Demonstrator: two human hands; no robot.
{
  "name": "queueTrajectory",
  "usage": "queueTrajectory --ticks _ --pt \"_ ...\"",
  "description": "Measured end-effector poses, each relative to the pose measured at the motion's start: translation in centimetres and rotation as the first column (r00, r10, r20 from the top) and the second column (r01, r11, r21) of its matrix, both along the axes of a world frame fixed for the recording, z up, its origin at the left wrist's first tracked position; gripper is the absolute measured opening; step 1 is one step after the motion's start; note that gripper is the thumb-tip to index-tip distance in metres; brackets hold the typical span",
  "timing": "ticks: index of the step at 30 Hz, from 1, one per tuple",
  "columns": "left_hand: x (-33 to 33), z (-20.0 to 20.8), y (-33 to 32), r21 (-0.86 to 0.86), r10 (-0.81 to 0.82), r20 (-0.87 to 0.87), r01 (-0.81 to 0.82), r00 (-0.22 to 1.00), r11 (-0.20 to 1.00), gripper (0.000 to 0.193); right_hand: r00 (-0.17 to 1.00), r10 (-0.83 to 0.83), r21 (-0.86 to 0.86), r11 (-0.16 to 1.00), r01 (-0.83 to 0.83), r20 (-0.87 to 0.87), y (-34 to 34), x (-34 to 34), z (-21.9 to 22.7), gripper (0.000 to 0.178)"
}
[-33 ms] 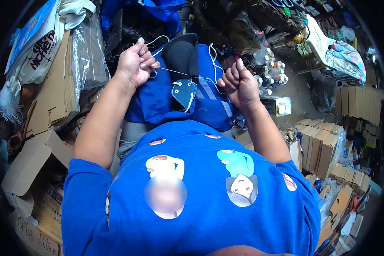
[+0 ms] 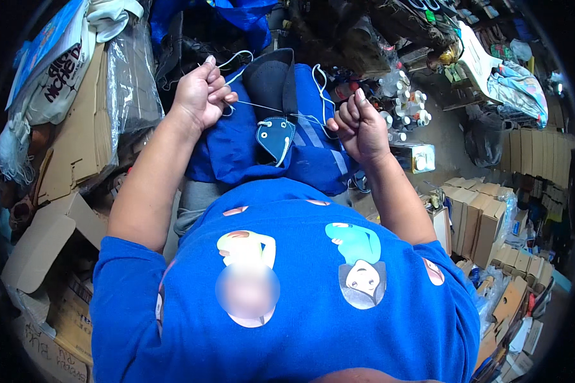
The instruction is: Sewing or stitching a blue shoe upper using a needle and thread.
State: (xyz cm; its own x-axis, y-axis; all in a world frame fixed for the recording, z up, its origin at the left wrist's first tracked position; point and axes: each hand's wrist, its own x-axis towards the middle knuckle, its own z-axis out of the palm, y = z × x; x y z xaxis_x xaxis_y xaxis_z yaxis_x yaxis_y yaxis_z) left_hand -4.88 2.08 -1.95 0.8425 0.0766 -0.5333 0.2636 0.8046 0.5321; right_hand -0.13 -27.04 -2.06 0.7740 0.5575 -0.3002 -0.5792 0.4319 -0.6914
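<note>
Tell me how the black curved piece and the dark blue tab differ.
The black curved piece is larger than the dark blue tab. The black curved piece has a plain face, while the dark blue tab has eyelets and white cord on it. The black curved piece appears higher in the view, the dark blue tab below it. Both are dark.
</note>
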Motion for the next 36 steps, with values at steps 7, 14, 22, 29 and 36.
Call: queueTrajectory --ticks 7,14,22,29,36 --pt "-1.3 -2.2 8.1 0.581 -0.390 -0.056 0.347 0.919 0.736 0.027 0.997 0.075 -0.335 0.939 -0.074 -0.009 -5.4 0.6 -0.9 0.027" --pt "-1.7 1.6 5.6 0.975 -0.373 0.164 -0.092 0.913 0.204 0.054 0.652 0.490 -0.794 0.518 0.318 0.579 -6.0 2.7 3.3 0.033" --pt "1.4 -1.7 -6.3 0.994 -0.605 0.036 -0.088 0.796 -0.058 0.061 0.017 0.914 -0.903 0.398 0.163 0.406 4.5 2.2 4.0 0.025" --pt "1.9 -2.7 -6.7 0.996 -0.619 0.070 -0.091 0.782 -0.002 0.060 0.094 0.861 -0.861 0.482 0.163 0.500 2.1 0.6 3.9 0.022" --pt "4.7 -0.7 -3.2 0.892 -0.761 0.040 0.320 0.647 0.318 0.054 0.439 0.679 -0.799 0.573 0.184 0.588 1.1 -0.8 6.1 0.013"
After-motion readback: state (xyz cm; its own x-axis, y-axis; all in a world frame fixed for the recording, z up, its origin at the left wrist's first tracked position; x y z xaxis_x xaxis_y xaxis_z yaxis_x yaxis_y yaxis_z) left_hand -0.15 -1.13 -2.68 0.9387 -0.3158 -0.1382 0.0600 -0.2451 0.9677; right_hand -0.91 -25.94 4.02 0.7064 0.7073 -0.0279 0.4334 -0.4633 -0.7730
